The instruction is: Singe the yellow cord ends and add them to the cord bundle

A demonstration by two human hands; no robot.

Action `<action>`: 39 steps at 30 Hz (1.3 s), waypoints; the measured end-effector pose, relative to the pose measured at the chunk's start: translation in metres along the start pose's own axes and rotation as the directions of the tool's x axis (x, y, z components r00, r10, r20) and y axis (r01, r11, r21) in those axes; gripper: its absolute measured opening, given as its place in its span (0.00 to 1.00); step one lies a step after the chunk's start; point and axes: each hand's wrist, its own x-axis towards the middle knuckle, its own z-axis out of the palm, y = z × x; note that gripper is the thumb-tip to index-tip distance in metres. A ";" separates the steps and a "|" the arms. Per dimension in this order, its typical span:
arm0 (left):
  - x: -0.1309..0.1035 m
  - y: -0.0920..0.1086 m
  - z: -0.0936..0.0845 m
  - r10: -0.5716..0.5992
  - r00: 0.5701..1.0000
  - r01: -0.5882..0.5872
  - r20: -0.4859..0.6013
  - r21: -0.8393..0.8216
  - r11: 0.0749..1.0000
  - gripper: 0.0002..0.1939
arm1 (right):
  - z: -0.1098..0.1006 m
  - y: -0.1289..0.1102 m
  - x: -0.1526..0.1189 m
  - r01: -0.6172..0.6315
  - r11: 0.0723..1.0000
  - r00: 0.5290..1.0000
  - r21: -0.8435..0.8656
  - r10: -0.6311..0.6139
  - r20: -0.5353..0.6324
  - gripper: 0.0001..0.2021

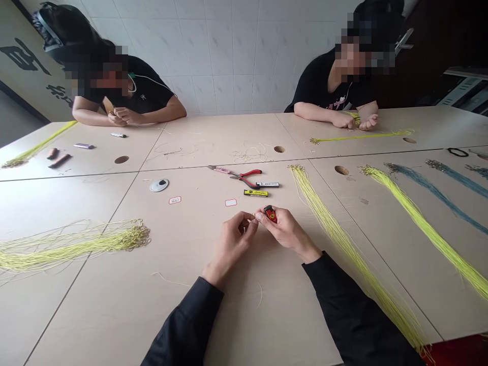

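Head view: left hand [237, 239] has thumb and forefinger pinched together, apparently on small piece [253, 215], too fine to identify. Right hand [285, 230] curled snugly round red lighter [270, 214], thumb tip meeting left fingertips. Small piece, between hands above table [267, 325], looks mid-work, unfinished. Left-side yellow bundle [125, 238] and right-side yellow bundle [324, 216] lie laid out; which done, which left, cannot tell. Pliers [249, 179] lie beyond, untouched.
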 end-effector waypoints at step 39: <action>0.003 -0.002 -0.006 -0.103 0.989 0.128 0.103 -0.282 0.951 0.12 | -0.006 -0.006 -0.002 0.077 0.997 0.997 -0.005 -0.077 0.030 0.13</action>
